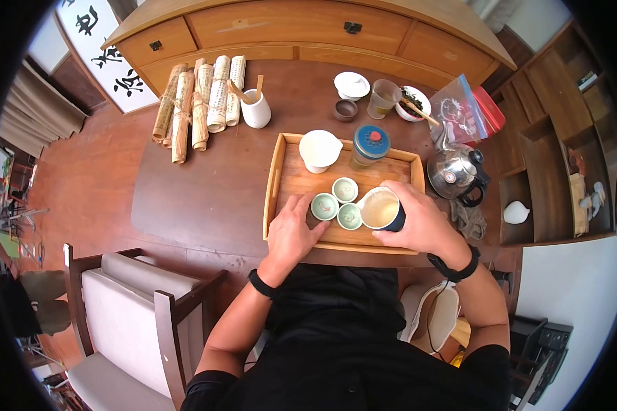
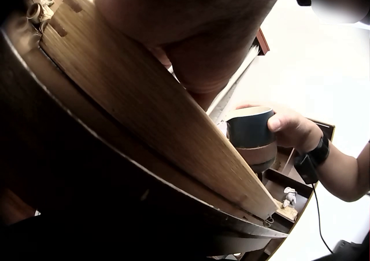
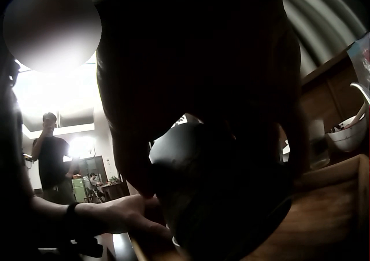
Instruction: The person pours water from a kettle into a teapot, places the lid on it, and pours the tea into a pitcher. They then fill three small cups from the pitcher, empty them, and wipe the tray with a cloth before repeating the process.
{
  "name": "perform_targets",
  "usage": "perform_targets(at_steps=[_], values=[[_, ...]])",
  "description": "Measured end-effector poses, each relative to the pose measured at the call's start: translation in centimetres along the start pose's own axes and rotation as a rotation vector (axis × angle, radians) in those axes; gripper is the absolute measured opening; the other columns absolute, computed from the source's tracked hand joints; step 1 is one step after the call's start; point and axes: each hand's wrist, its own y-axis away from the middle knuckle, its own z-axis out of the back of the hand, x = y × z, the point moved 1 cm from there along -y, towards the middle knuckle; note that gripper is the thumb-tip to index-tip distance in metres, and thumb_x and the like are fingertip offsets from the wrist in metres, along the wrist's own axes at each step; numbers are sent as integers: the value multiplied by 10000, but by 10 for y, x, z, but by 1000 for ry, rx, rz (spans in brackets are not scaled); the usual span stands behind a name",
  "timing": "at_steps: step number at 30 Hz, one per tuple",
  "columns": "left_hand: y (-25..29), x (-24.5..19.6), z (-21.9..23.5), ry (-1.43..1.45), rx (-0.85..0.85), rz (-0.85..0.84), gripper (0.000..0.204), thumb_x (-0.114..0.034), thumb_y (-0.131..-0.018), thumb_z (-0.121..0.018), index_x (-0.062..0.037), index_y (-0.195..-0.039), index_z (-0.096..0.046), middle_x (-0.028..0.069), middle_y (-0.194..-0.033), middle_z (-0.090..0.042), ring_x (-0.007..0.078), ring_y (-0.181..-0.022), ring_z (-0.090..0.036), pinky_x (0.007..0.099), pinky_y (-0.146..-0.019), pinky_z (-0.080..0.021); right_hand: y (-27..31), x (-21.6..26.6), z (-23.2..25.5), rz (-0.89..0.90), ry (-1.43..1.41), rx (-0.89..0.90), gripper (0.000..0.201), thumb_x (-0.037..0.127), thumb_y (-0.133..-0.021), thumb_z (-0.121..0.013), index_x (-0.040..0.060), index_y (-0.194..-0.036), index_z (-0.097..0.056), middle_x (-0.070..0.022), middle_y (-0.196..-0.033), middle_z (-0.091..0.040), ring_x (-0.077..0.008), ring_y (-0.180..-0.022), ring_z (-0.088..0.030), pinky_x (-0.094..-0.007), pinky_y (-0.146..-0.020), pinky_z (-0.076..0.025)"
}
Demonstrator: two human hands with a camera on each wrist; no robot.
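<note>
In the head view my right hand (image 1: 421, 220) grips a dark blue pitcher (image 1: 381, 209), its spout toward the left and a pale interior showing. The left wrist view shows its blue side (image 2: 250, 131) with a brownish lower band, raised above the tray's edge. Three small pale green cups stand together on the wooden tray (image 1: 275, 179): a left cup (image 1: 324, 206), a back cup (image 1: 344, 190) and a right cup (image 1: 350, 216) by the spout. My left hand (image 1: 291, 231) lies beside the left cup, thumb and fingers spread near its rim.
A white lidless pouring bowl (image 1: 319, 151) and a blue-lidded jar (image 1: 370, 146) stand at the tray's back. A steel kettle (image 1: 452, 171) is right of the tray. Rolled bamboo scrolls (image 1: 202, 103) and a white utensil holder (image 1: 256, 111) lie back left; a tea-leaf bowl (image 1: 421, 96) sits back right.
</note>
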Motion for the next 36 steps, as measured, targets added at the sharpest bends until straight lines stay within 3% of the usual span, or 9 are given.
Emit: perform_targets(at_steps=[6, 20, 22, 36], values=[[0, 1, -1, 7, 7, -3, 630, -296, -898, -932, -80, -1446, -705, 119, -1339, -729, 377, -1151, -762, 471, -950, -635, -18, 4, -17, 107, -72, -61, 901, 334, -789, -982, -11, -1515, -575, -277, -1456, -680, -452, -1329, -684, -518, -1119, -564], [0, 2, -2, 18, -17, -33, 623, -270, -886, -939, -71, -1429, -708, 125, -1287, -734, 380, -1137, -760, 471, -941, -634, -41, 21, -24, 51, 112, 124, 916, 365, -790, -956, -14, -1534, -582, -304, -1507, -635, -488, -1411, -619, -530, -1213, -499], [0, 5, -5, -19, -88, -85, 651, -248, -862, -957, -68, -1445, -728, 90, -1161, -741, 250, -890, -770, 417, -845, -633, -42, 23, -24, 59, 120, 129, 912, 367, -793, -950, -16, -1535, -582, -304, -1499, -638, -489, -1402, -622, -530, -1210, -499], [0, 4, -4, -16, -76, -77, 644, -245, -864, -953, -69, -1442, -730, 91, -1189, -744, 259, -915, -774, 418, -863, -631, -45, 27, -19, 82, 150, 133, 889, 369, -785, -928, -32, -1506, -596, -291, -1452, -658, -482, -1371, -633, -529, -1194, -504]])
